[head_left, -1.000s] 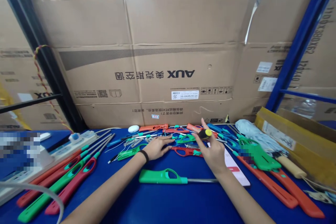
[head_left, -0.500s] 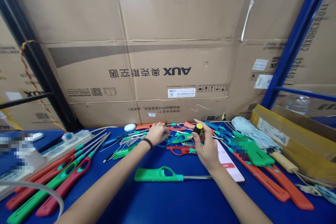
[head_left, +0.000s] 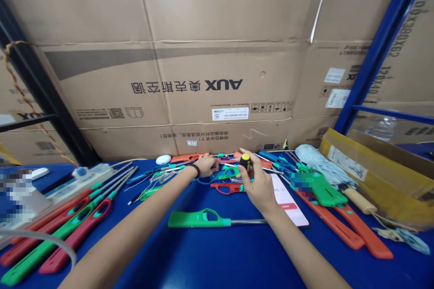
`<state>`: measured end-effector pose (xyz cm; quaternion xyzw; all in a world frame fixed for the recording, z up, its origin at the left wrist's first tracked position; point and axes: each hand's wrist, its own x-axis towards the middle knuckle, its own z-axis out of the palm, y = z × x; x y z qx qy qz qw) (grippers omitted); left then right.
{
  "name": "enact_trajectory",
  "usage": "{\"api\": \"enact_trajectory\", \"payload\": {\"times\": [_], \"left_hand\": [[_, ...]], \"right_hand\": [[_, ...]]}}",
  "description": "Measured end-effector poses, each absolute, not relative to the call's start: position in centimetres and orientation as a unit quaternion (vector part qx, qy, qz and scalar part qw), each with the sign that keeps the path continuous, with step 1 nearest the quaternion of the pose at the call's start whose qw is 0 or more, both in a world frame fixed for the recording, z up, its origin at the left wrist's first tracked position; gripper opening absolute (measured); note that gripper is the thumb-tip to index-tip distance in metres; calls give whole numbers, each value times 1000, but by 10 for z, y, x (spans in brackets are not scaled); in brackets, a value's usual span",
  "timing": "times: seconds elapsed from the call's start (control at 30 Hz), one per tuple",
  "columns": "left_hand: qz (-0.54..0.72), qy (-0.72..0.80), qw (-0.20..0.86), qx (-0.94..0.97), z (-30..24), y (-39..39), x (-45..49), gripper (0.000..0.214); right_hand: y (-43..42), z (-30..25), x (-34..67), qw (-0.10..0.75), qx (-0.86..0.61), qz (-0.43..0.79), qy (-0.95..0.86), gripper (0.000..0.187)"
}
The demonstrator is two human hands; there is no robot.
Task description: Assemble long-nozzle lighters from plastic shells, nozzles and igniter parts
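My right hand (head_left: 258, 185) pinches a small black screwdriver handle with a yellow end (head_left: 245, 161) between thumb and fingertips. My left hand (head_left: 206, 165) rests curled on a tangled pile of thin metal-stemmed parts at the far table edge, close to an orange lighter handle (head_left: 188, 158). Whether those fingers grip anything is hidden. Below my right hand lie a red long-nosed lighter (head_left: 227, 188) and a green lighter (head_left: 200, 219) with a steel nozzle, both untouched.
Several long red, orange and green lighters lie left and right on the blue table (head_left: 169, 257). A power strip (head_left: 81, 178), folded umbrella (head_left: 322, 171) and paper slip (head_left: 288, 201) lie there too. Cardboard boxes (head_left: 190, 81) and a blue rack upright (head_left: 376, 54) stand behind.
My left hand has curled and moved further onto the pile. The view has tilted, shifting everything upward and left. My right hand still pinches the screwdriver handle.
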<state>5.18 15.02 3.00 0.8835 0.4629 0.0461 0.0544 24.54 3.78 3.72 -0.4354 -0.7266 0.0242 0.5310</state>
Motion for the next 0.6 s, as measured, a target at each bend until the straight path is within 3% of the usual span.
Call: {"api": "enact_trajectory", "payload": {"times": [0.4,0.6], "left_hand": [[191,451,175,854,32,136,29,26],[272,439,206,831,36,91,5,31]], "right_hand": [[39,36,244,505,-457,30,-732,38],[37,36,241,483,-465,24,-742,38]]}}
